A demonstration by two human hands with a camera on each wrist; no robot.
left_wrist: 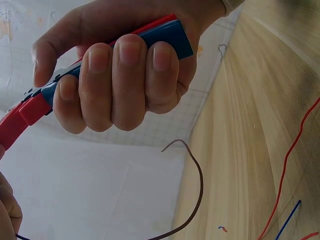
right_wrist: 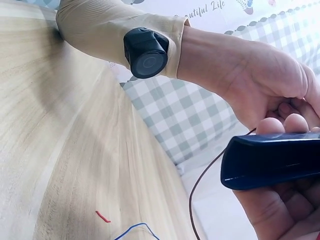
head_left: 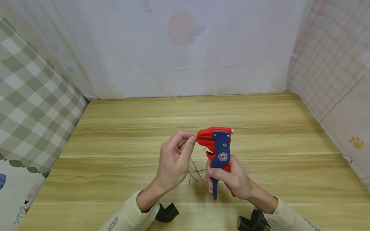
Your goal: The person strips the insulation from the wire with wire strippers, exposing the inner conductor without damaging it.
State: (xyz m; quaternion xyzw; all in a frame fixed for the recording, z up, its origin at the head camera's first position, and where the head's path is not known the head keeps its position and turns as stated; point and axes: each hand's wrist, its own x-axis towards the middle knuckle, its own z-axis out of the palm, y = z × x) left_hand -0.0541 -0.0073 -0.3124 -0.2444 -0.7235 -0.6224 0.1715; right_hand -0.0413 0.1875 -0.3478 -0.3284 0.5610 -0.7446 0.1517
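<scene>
My right hand grips the handles of a red and blue wire stripper, held upright with its red nose to the left. At that nose, the thumb and forefinger of my left hand pinch the end of a thin wire. A brown wire hangs in a loop below the left hand in the right wrist view; its free end curls up in the left wrist view. The fingers of the right hand wrap around the blue handle. Where the wire enters the stripper's nose is mostly hidden by the fingertips.
On the wooden table under the hands lie a red wire, a blue wire and a short red scrap. A dark camera is strapped at the left wrist. Cloth-covered walls surround the table's back and sides.
</scene>
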